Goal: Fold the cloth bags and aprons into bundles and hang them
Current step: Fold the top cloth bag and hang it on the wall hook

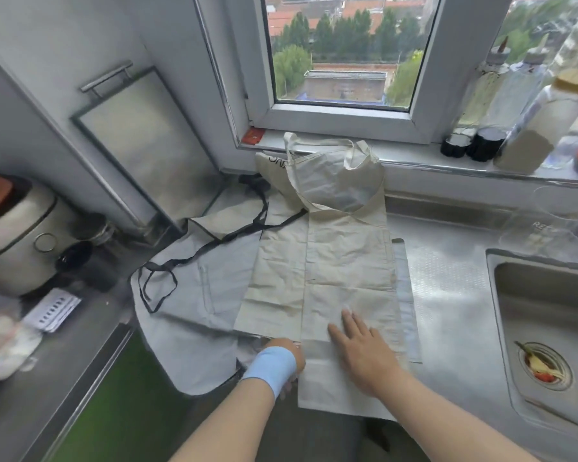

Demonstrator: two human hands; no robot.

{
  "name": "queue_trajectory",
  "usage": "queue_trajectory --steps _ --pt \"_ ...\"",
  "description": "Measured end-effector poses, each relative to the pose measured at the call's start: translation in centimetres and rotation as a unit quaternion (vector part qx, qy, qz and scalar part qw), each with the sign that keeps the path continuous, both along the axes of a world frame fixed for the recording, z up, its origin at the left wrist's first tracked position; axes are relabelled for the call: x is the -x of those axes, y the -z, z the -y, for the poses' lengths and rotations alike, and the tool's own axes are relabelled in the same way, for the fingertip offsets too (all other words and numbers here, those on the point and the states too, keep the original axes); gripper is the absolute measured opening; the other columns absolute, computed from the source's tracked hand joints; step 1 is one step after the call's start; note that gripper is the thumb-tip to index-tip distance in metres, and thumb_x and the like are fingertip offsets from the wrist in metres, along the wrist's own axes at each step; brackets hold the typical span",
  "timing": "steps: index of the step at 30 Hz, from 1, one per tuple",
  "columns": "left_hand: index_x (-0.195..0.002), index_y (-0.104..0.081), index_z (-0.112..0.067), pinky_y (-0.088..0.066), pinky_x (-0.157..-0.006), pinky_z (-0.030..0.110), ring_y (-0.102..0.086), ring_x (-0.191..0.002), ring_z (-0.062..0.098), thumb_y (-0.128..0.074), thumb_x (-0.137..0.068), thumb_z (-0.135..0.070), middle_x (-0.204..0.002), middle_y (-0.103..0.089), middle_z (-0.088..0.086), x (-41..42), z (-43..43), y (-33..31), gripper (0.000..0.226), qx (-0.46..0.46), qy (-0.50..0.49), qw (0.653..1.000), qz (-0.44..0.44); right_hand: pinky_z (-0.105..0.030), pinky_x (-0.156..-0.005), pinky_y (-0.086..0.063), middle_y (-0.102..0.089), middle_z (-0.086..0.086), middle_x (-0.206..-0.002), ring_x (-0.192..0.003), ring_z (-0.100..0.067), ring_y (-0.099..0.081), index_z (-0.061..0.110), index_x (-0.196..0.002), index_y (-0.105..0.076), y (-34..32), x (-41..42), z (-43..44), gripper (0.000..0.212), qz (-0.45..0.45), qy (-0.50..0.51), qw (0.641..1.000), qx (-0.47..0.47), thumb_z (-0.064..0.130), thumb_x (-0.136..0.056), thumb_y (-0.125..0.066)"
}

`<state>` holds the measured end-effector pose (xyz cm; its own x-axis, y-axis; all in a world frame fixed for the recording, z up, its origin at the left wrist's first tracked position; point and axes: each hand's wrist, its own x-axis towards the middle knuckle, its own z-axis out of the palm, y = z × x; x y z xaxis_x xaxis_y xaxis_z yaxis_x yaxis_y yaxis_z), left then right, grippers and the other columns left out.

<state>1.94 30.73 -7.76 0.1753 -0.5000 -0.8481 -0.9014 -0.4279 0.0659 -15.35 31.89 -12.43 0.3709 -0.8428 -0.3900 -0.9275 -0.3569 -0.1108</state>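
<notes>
A cream cloth bag (344,271) lies lengthwise on the steel counter, folded into a long strip, its handles (327,168) bunched at the far end under the window. Beneath it spreads a grey apron (194,308) with black straps (161,281), hanging over the counter's front edge. My right hand (361,348) lies flat with straight fingers on the near part of the bag. My left hand (287,365), wearing a blue wristband, is at the bag's near left edge; its fingers are tucked under the cloth and mostly hidden.
A steel sink (548,328) with food scraps in its drain sits at right. Bottles and jars (521,128) line the windowsill. A rice cooker (17,228) and small items crowd the left counter. A metal tray (141,141) leans against the wall.
</notes>
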Motion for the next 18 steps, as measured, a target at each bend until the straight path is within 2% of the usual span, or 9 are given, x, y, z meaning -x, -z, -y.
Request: queue_trajectory --steps 1,4,6,9,11,13,15,17,18 --pt "-0.132 -0.052 -0.002 -0.055 -0.091 0.040 -0.069 -0.095 0.034 -0.039 -0.095 -0.022 -0.119 -0.066 0.019 0.2 -1.2 -0.5 0.044 -0.025 -0.016 0.999 -0.020 -0.046 -0.117 -0.020 0.012 -0.013 -0.163 -0.151 -0.031 0.005 0.025 -0.157 -0.003 0.0 -0.3 -0.7 0.067 0.005 0.000 1.000 0.000 0.023 -0.100 -0.039" --pt "-0.146 -0.034 -0.008 -0.041 -0.107 0.038 -0.050 -0.128 0.030 -0.035 -0.102 -0.027 -0.144 -0.046 0.015 0.8 -3.6 -0.3 0.048 -0.030 -0.069 0.995 -0.072 -0.048 -0.118 -0.015 0.011 -0.010 -0.164 -0.151 -0.029 0.005 0.029 -0.156 -0.003 0.4 -0.8 -3.4 0.078 0.018 -0.024 1.000 -0.007 0.044 -0.092 -0.045" --pt "-0.146 -0.034 -0.010 -0.039 -0.109 0.037 -0.047 -0.131 0.029 -0.037 -0.102 -0.034 -0.146 -0.044 0.013 0.6 -5.0 0.3 0.050 -0.048 -0.090 0.991 -0.084 -0.047 -0.120 -0.008 0.016 -0.008 -0.163 -0.151 -0.027 0.011 0.029 -0.156 0.003 0.7 -0.8 -5.0 0.095 0.016 -0.032 0.999 -0.023 0.054 -0.082 -0.052" --pt "-0.120 -0.055 -0.016 -0.054 -0.085 0.029 -0.066 -0.100 0.019 -0.052 -0.090 -0.044 -0.109 -0.067 0.002 0.0 -6.6 2.2 0.041 -0.057 -0.165 0.974 -0.145 -0.047 -0.121 -0.002 0.021 -0.007 -0.162 -0.150 -0.026 0.018 0.027 -0.155 0.011 0.6 -0.4 -6.5 0.112 0.007 -0.038 0.998 -0.043 0.055 -0.076 -0.063" --pt "-0.111 -0.058 -0.019 -0.047 -0.067 0.022 -0.065 -0.079 0.014 -0.052 -0.090 -0.038 -0.091 -0.069 -0.006 -0.6 -7.2 2.5 0.029 -0.042 -0.181 0.964 -0.189 -0.046 -0.121 -0.004 0.020 -0.007 -0.162 -0.150 -0.025 0.016 0.026 -0.155 0.012 0.2 -0.1 -7.0 0.113 0.004 -0.036 0.998 -0.045 0.048 -0.077 -0.066" --pt "-0.109 -0.060 -0.019 -0.043 -0.060 0.021 -0.065 -0.071 0.012 -0.051 -0.095 -0.038 -0.089 -0.071 -0.007 -1.0 -7.5 1.6 0.025 -0.044 -0.229 0.940 -0.248 -0.044 -0.121 -0.010 0.012 -0.006 -0.164 -0.151 -0.025 0.008 0.024 -0.156 0.008 -0.4 0.0 -7.4 0.106 0.007 -0.029 0.999 -0.032 0.038 -0.081 -0.066" --pt "-0.101 -0.063 -0.018 -0.044 -0.060 0.021 -0.067 -0.071 0.013 -0.053 -0.096 -0.040 -0.088 -0.073 -0.005 -1.2 -7.3 0.5 0.025 -0.063 -0.264 0.911 -0.310 -0.041 -0.118 -0.022 -0.005 -0.006 -0.164 -0.150 -0.027 -0.010 0.022 -0.156 -0.005 -1.2 0.3 -7.5 0.091 0.019 -0.014 1.000 -0.012 0.025 -0.085 -0.062" --pt "-0.092 -0.063 -0.017 -0.041 -0.055 0.020 -0.066 -0.067 0.012 -0.052 -0.096 -0.043 -0.083 -0.072 -0.007 -1.7 -6.5 -1.2 0.028 -0.076 -0.227 0.918 -0.315 -0.037 -0.103 -0.040 -0.037 -0.004 -0.151 -0.135 -0.028 -0.041 0.023 -0.145 -0.033 -2.4 0.6 -7.1 0.064 0.039 0.007 0.999 0.010 0.014 -0.087 -0.057" --pt "-0.093 -0.062 -0.017 -0.039 -0.053 0.020 -0.065 -0.064 0.011 -0.052 -0.095 -0.045 -0.083 -0.071 -0.007 -1.6 -5.9 -2.1 0.030 -0.066 -0.196 0.933 -0.293 -0.035 -0.091 -0.045 -0.052 -0.002 -0.137 -0.122 -0.027 -0.052 0.027 -0.130 -0.046 -3.4 0.7 -6.8 0.046 0.038 0.010 0.999 0.016 0.013 -0.087 -0.055"
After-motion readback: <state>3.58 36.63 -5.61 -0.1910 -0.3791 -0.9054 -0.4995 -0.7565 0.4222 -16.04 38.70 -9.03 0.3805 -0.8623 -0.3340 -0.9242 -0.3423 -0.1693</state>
